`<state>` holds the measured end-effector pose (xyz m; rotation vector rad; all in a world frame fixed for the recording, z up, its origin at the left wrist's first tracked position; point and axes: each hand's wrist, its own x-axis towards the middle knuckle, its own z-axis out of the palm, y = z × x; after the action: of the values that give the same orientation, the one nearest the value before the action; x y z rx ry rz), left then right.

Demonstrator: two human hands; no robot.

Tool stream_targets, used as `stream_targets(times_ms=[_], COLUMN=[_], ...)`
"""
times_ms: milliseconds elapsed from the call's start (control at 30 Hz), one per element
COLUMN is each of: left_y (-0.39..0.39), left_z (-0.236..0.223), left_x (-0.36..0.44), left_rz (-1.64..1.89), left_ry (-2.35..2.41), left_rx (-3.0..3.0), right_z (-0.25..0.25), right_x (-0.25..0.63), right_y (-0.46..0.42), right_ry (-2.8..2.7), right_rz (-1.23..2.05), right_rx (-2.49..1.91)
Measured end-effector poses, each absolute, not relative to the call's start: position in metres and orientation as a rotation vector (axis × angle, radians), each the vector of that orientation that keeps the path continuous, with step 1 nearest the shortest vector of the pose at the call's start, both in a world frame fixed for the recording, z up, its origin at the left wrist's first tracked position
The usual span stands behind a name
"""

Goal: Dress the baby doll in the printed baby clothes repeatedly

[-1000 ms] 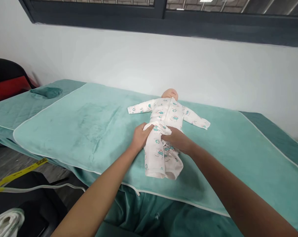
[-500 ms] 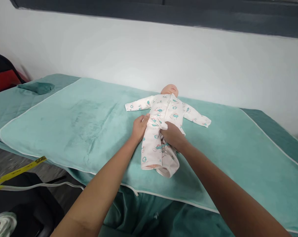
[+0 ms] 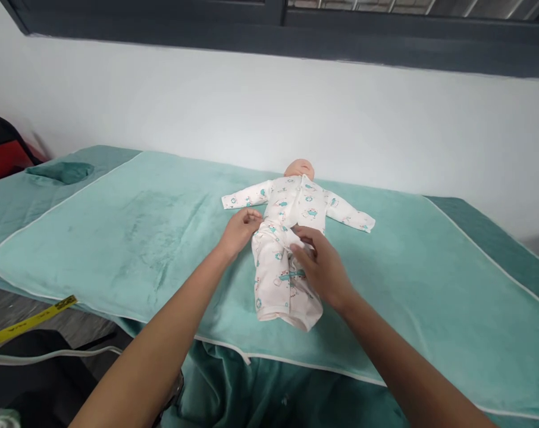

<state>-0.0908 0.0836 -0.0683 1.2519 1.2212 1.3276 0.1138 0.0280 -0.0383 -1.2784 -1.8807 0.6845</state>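
A doll lies on its back, its head toward the wall. It wears a white long-sleeved top with small printed figures, its sleeves spread to both sides. Matching trousers cover its lower half, their waist bunched over the top's hem. My left hand is at the left side of the waistband, fingers closed on the fabric edge. Over the right side of the trousers is my right hand, thumb and fingers apart around the loose waist cloth. Neither foot of the doll shows at the trouser ends.
A light green padded mat covers the bed against the white wall. A face hole is at its left end. A black and red chair stands beyond. At lower left are a yellow tape strip and a white cable.
The trouser waist has come up and spread flatter over the doll's belly. My left hand has shifted to the waist's outer side. My right hand's fingers have loosened from the cloth.
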Motion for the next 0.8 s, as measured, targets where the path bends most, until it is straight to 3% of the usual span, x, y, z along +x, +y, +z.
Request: stream_targets(times_ms=[133,333,500,667,800], left_y=[0.09,0.082,0.076,0.071,0.069], left_z=[-0.042,-0.023,-0.024,-0.023,-0.022], left_x=[-0.069,-0.036,-0.041,-0.043,-0.029], left_rz=[1.219,0.535,0.607,0.445,0.326], left_ry=[1.352,1.706,1.862,1.897,1.945], left_rx=[1.705,2.27,2.152,2.121,2.191], right_z=[-0.042,-0.029,-0.029,-0.043,-0.041], right_x=[0.128,0.125,0.114,0.115,0.125], right_y=[0.042,0.07,0.073,0.076,0.083], right_ry=[-1.896,-2.289,-2.38,-2.24,-2.037], right_rz=[0.267,0.025,-0.184,-0.126,0.142], right_rx=[-1.316,-1.664,-1.722,-1.681,-1.617])
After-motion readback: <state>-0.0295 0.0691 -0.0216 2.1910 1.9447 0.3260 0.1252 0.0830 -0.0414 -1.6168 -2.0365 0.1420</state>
